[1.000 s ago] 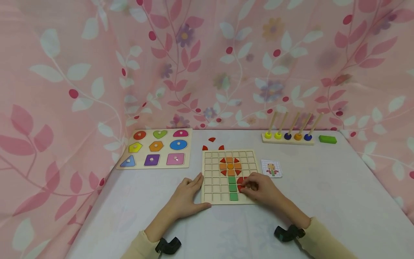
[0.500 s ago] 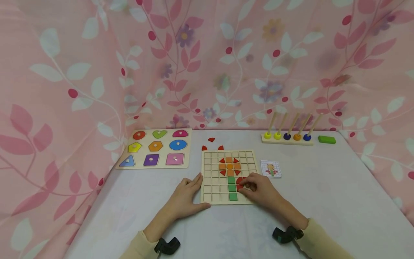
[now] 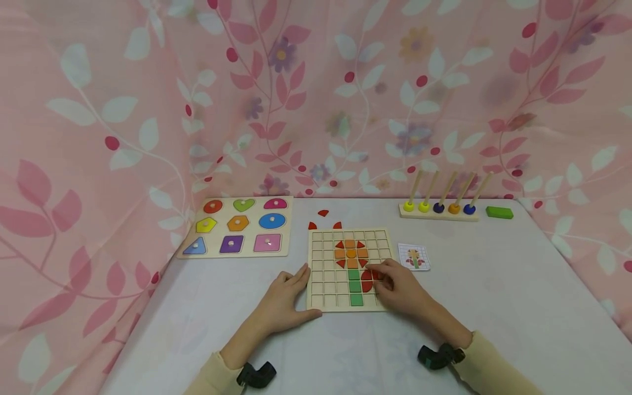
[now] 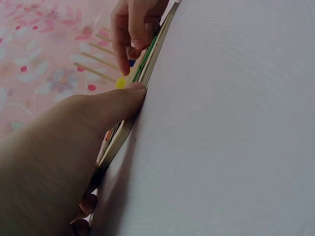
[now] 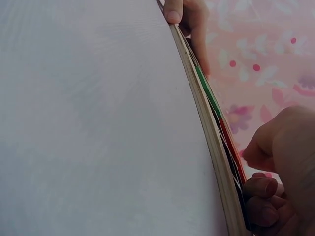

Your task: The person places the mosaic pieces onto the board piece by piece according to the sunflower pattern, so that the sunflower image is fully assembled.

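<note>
A wooden grid board (image 3: 323, 285) lies on the table, with orange squares (image 3: 350, 244) and small red triangles round an orange disc (image 3: 351, 253). Below them runs a column of green squares (image 3: 355, 286), with red quarter-round pieces (image 3: 367, 281) at its right. My left hand (image 3: 282, 300) rests against the board's left edge, its thumb at the near left corner. Over the red pieces is my right hand (image 3: 402, 286), index finger and thumb apart, partly covering them; no piece shows between its fingertips. In the left wrist view its index finger (image 4: 119, 46) points down at the board.
Loose red pieces (image 3: 323, 213) lie beyond the board. A pattern card (image 3: 414, 257) is at its right. A knobbed shape puzzle (image 3: 249, 241) stands at the left, a peg rack (image 3: 439, 214) and a green block (image 3: 500, 212) at the back right.
My right index finger has moved up and away from the thumb, which has drawn back to the right. More of the red pieces shows. My left hand has stayed put.
</note>
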`<state>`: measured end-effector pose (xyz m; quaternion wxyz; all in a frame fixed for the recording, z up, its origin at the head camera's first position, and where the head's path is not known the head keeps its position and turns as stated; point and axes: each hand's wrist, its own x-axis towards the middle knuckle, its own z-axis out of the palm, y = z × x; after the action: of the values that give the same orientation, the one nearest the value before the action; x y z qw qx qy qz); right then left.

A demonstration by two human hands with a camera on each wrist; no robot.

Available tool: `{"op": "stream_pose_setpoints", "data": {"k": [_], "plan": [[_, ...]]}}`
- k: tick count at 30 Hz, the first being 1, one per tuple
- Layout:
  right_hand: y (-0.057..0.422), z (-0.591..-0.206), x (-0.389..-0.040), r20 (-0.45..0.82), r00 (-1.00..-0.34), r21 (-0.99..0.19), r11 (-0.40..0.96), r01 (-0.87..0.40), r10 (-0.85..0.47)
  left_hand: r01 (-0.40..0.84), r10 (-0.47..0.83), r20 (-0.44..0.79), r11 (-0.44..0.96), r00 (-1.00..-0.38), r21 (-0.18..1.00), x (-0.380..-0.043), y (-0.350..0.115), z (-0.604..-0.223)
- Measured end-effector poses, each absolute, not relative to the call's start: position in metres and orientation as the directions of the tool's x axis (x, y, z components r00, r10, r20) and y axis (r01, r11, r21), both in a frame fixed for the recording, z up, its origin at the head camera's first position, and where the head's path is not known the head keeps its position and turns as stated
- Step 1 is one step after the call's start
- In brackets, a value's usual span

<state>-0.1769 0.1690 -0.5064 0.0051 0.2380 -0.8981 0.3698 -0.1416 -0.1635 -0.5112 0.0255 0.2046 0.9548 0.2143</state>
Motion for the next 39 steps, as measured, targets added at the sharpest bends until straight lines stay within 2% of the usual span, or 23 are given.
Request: {"op": "stream_pose_setpoints", "data": {"k": [10,20,24,28,33,39], "plan": [[0.168,-0.505,-0.174,0.193,-0.878,-0.631,0.63,-0.452,-0.437,0.378,0.402,0.032,0.827,-0.915,0.416,-0.142,-0.163,-0.513],[0.16,-0.5,-0.171,0.093,-0.902,-0.628,0.678,-0.382,-0.422,0.379,0.402,0.033,0.827,-0.915,0.416,-0.141,-0.164,-0.513],[0.165,-0.495,-0.172,0.076,-0.92,-0.698,0.638,-0.324,-0.384,0.381,0.404,0.035,0.825,-0.914,0.417,-0.142,-0.163,-0.513],[0.176,-0.49,-0.18,0.142,-0.933,-0.756,0.573,-0.317,-0.329,0.381,0.405,0.035,0.823,-0.914,0.422,-0.142,-0.164,-0.512],[0.19,-0.483,-0.185,0.241,-0.928,-0.693,0.618,-0.37,-0.285,0.378,0.402,0.037,0.823,-0.915,0.424,-0.142,-0.164,-0.512],[0.199,-0.485,-0.165,0.155,-0.95,-0.614,0.726,-0.308,-0.272,0.377,0.404,0.034,0.817,-0.914,0.437,-0.141,-0.163,-0.51]]}}
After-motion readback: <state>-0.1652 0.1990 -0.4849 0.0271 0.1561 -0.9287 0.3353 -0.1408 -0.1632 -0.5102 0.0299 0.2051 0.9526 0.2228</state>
